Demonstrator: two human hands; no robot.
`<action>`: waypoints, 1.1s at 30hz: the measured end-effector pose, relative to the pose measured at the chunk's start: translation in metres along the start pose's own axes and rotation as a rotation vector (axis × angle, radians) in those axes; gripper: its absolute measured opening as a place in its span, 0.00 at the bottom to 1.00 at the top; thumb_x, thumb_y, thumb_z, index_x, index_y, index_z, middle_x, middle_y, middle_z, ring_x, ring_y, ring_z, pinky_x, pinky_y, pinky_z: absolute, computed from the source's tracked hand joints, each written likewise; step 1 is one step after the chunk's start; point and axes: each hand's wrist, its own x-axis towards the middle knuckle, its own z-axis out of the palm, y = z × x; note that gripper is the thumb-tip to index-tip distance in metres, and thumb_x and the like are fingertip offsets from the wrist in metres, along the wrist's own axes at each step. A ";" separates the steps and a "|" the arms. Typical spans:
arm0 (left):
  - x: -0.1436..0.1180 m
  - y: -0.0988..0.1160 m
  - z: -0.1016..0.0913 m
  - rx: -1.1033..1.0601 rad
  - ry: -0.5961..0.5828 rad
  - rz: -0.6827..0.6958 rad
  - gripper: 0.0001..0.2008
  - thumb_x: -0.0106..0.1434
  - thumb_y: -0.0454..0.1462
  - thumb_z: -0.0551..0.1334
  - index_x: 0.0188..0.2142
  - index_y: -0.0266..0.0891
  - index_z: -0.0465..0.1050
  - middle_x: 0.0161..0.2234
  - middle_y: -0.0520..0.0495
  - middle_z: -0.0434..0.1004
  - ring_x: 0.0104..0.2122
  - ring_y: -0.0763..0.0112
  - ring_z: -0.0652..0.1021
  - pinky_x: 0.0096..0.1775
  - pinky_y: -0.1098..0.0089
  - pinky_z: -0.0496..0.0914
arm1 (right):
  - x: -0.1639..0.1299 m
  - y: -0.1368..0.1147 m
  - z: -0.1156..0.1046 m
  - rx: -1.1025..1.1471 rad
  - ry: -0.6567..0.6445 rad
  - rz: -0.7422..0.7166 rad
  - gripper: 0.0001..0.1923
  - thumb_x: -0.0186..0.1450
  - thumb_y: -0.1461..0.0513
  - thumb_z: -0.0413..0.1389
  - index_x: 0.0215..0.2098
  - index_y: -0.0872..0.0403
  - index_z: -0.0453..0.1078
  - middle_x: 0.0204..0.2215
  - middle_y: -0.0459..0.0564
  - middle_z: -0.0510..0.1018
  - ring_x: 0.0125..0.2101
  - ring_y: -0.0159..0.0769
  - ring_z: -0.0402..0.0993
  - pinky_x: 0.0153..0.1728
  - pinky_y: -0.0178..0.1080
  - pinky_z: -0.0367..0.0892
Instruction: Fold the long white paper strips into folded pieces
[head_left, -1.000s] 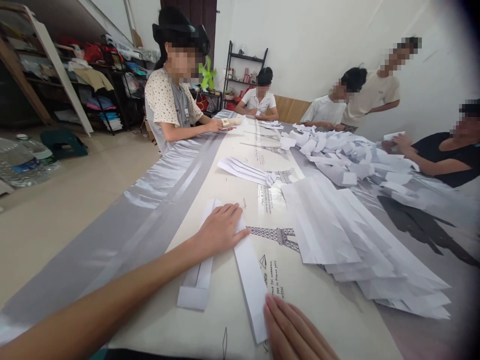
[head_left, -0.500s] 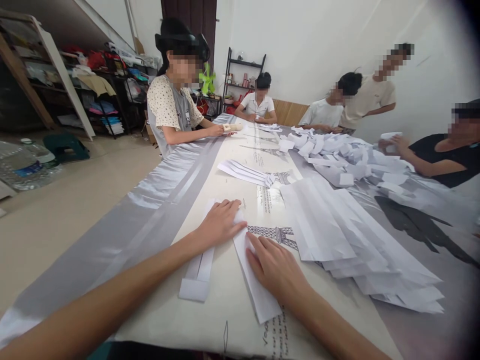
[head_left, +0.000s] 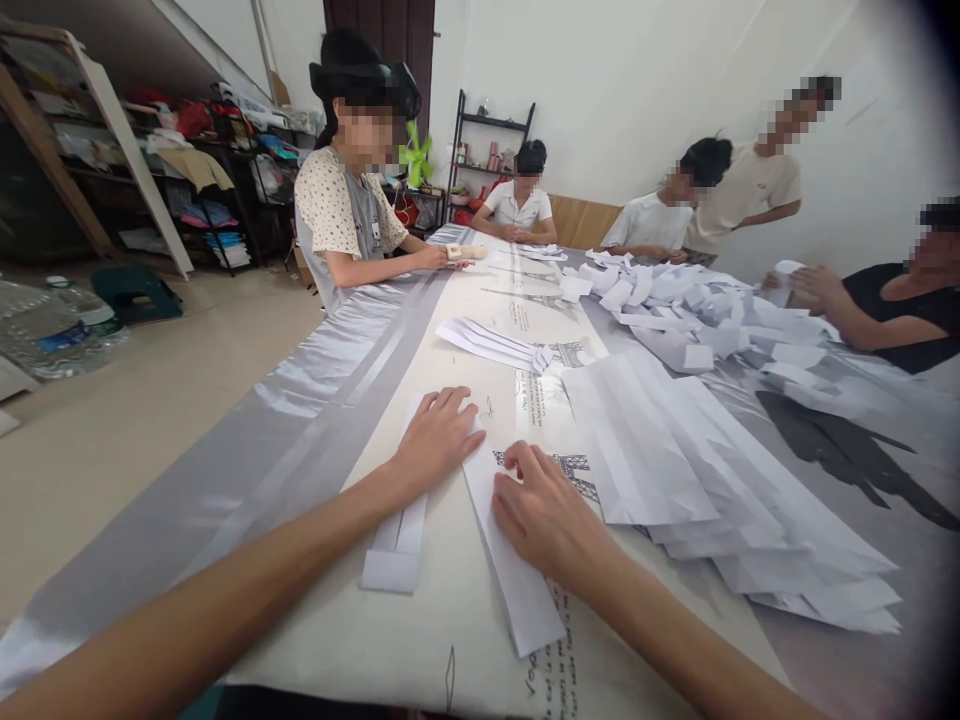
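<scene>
My left hand (head_left: 436,440) lies flat, fingers apart, on the far end of a long folded white paper strip (head_left: 517,585) and over a second folded strip (head_left: 396,550) to its left. My right hand (head_left: 546,512) presses down on the middle of the long strip, fingers curled at its edge. Both strips lie on the table cover (head_left: 420,660) printed with Eiffel towers.
A fanned pile of folded white papers (head_left: 720,500) lies right of my hands, a smaller stack (head_left: 491,343) farther up, and a loose heap (head_left: 697,315) beyond. Several other people sit or stand around the table. Shelves (head_left: 187,170) and water bottles (head_left: 52,330) are at left.
My right hand has slid from the near end of the long strip up to its middle, close to my left hand. The left hand has barely shifted.
</scene>
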 end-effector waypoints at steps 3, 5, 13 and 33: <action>0.000 0.002 0.002 0.068 -0.055 0.085 0.12 0.74 0.35 0.51 0.38 0.37 0.71 0.46 0.39 0.75 0.47 0.57 0.74 0.45 0.60 0.69 | 0.005 0.005 0.003 0.003 0.007 -0.048 0.10 0.68 0.71 0.49 0.32 0.55 0.68 0.48 0.59 0.73 0.44 0.45 0.68 0.42 0.46 0.70; -0.002 0.001 0.000 0.072 -0.096 0.123 0.13 0.74 0.33 0.50 0.37 0.37 0.72 0.42 0.41 0.76 0.43 0.59 0.75 0.38 0.63 0.69 | 0.003 0.006 0.007 0.013 0.024 -0.043 0.10 0.69 0.72 0.49 0.35 0.54 0.68 0.51 0.58 0.74 0.46 0.45 0.68 0.43 0.47 0.70; -0.020 -0.012 -0.021 -0.063 -0.163 0.273 0.18 0.77 0.40 0.46 0.55 0.42 0.71 0.55 0.39 0.71 0.57 0.58 0.73 0.42 0.66 0.73 | -0.004 0.000 0.010 -0.017 0.021 -0.008 0.11 0.70 0.71 0.48 0.33 0.54 0.67 0.57 0.56 0.74 0.41 0.43 0.68 0.44 0.48 0.70; -0.025 -0.014 -0.014 -0.045 -0.118 0.298 0.20 0.77 0.40 0.45 0.58 0.42 0.71 0.61 0.37 0.69 0.62 0.54 0.68 0.59 0.56 0.63 | -0.104 -0.053 -0.003 -0.287 0.158 -0.051 0.12 0.68 0.69 0.54 0.42 0.62 0.80 0.46 0.62 0.83 0.36 0.48 0.79 0.36 0.44 0.75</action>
